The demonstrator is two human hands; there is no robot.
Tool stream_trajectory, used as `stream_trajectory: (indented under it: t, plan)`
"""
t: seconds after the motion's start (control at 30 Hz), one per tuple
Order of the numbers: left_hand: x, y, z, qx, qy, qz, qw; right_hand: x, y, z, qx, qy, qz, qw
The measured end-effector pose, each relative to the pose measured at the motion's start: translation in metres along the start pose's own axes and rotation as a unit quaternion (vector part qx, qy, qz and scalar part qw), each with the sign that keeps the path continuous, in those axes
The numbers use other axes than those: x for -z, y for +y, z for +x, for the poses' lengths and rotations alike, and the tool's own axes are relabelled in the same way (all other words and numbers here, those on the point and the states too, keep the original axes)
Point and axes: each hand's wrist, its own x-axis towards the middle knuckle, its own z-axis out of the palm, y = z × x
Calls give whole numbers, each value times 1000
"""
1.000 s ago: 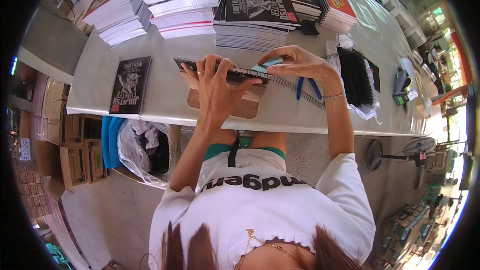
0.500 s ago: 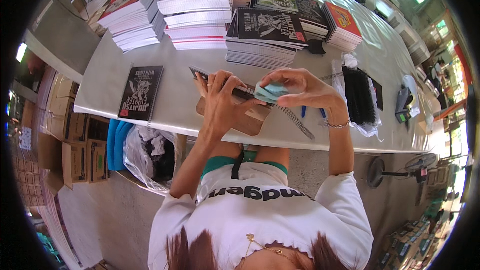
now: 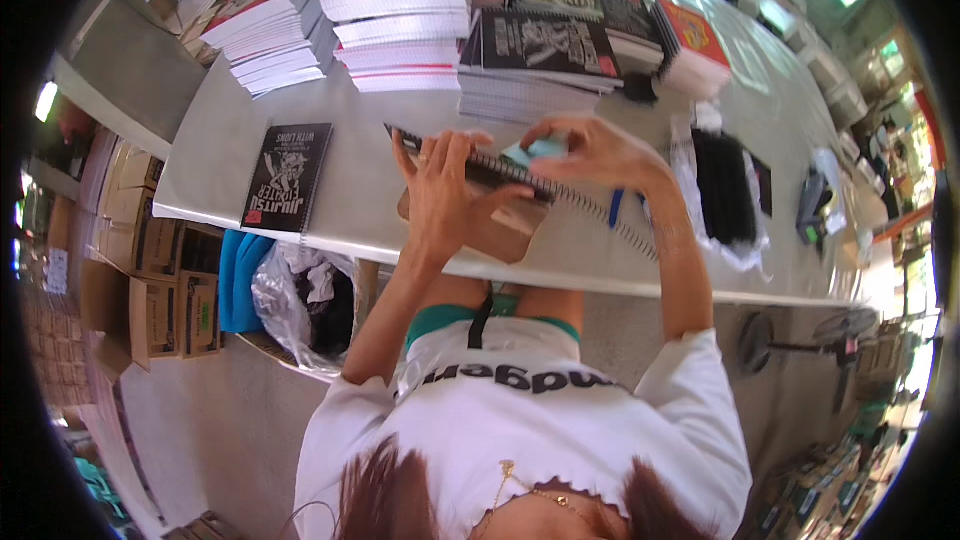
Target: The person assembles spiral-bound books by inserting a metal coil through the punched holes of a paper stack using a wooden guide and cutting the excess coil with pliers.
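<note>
The spiral-bound notebook (image 3: 500, 175) lies slantwise on the counter (image 3: 360, 210), close to its near edge, partly over a brown board (image 3: 505, 230) that juts past that edge. The left hand (image 3: 445, 190) lies flat on the notebook, fingers spread over the dark cover; the right hand (image 3: 600, 152) is curled just beyond the wire spine, fingertips pinching a small pale-blue piece (image 3: 535, 150) whose kind is hard to make out. Left of the notebook is open counter up to a single black booklet (image 3: 288, 178); beyond it stand stacks of books (image 3: 400, 30), close behind the hands. To its right a blue pen (image 3: 614, 208) and a bag of black goods (image 3: 725, 190) crowd the surface. The hands hide much of the notebook. Against a second ago, the right hand has lifted off the spine and drawn the blue piece up.
</note>
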Motion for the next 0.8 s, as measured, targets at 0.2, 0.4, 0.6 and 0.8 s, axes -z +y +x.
stream_trajectory:
  t: [0.2, 0.4, 0.6, 0.8]
  plan:
    - [9, -3, 1, 9, 10, 28, 1000, -13, -29, -5, -19, -63, 31, 997]
    - [10, -12, 4, 10, 31, 28, 999, -6, -9, 23, -8, -29, 15, 999]
    - [16, -22, 4, 5, 66, 41, 997, -17, -16, 17, -26, -36, 53, 998]
    - [18, -31, 7, 6, 81, 33, 996, -14, 24, 44, -76, 61, -173, 980]
